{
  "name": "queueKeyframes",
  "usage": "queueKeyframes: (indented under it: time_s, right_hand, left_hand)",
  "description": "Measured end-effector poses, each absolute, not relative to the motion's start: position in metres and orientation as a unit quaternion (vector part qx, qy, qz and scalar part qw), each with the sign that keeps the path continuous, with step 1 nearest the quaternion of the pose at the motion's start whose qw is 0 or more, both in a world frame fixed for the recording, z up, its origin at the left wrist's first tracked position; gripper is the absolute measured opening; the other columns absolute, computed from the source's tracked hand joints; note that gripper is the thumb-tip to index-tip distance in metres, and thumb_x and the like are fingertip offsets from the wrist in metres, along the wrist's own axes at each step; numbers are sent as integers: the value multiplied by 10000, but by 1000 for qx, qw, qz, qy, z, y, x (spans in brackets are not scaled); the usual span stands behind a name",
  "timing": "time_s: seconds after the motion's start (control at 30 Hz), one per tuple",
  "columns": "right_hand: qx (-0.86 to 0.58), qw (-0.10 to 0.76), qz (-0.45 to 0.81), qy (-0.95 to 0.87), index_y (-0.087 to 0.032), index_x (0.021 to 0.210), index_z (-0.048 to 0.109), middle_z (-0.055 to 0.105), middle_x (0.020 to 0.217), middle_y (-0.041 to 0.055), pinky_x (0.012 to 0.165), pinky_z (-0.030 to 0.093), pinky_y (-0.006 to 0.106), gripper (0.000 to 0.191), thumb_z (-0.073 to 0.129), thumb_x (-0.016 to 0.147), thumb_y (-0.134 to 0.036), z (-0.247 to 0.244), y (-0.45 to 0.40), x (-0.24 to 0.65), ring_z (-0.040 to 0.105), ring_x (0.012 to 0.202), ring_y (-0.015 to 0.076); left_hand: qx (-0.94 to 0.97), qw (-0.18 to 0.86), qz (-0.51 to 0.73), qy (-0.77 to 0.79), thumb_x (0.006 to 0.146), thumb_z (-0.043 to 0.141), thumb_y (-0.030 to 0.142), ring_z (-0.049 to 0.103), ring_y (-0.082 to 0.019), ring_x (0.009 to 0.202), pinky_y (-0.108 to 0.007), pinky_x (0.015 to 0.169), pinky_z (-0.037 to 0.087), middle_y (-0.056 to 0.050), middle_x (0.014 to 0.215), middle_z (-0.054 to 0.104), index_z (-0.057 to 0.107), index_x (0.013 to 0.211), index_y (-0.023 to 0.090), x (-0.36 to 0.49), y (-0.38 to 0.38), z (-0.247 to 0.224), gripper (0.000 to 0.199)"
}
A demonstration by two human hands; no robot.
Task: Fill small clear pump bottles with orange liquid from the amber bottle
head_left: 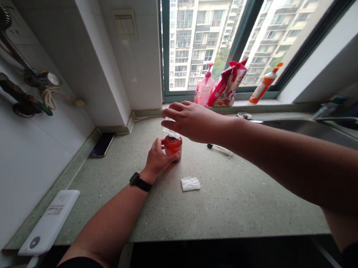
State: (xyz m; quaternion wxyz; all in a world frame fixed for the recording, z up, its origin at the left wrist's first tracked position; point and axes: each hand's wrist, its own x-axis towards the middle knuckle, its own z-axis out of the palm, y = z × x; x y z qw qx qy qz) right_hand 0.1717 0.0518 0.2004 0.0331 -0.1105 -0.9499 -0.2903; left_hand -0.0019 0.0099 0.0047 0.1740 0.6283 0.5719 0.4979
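My left hand is wrapped round an amber-red bottle standing on the counter. Above it, my right hand grips a clear plastic container, tilted over the bottle's dark mouth. Fingers cover much of that container, so its full shape is hidden. To the right of the bottle lies a pump top with a dark collar and a pale tube. A folded white tissue rests on the counter nearer to me.
A phone lies by the left wall, and a white power bank with a cable is at the counter's left front. On the sill stand a pink pump bottle, a red packet and an orange bottle. The sink is right.
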Motion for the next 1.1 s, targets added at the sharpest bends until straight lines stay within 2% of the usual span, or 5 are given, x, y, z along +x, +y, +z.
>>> queueKeyframes:
  time_s: [0.57,0.77,0.93,1.1]
  right_hand:
    - [-112,34,-284,-952,-163,1383,669,606,1416,161,900,382,406,373,542,1032,-159,198,54,173,505,1185,293]
    - [-106,47,-288,-951,-165,1348,675,618,1407,147,851,395,385,359,483,1046,-149,198,56,175,511,1173,275]
    - [-116,69,-275,-952,-179,1419,646,616,1417,147,896,427,404,442,496,1009,-110,191,60,184,513,1213,288]
    - [-148,71,-262,-951,-157,1409,653,596,1445,158,927,439,408,433,436,1040,-94,189,61,193,512,1245,295]
  left_hand:
    - [631,170,496,572,742,955,406,733,-273,1029,-463,897,629,-112,1187,721,577,1152,222,-3,9,4,588]
    - [634,163,500,567,741,955,410,736,-265,1026,-450,893,630,-104,1192,718,581,1147,227,-3,10,3,582]
    - [636,163,496,569,740,954,416,737,-275,1042,-453,900,625,-106,1206,718,582,1163,234,-3,9,4,593]
    - [639,160,486,574,740,949,409,731,-282,1063,-455,907,617,-114,1235,709,577,1187,228,-3,8,7,609]
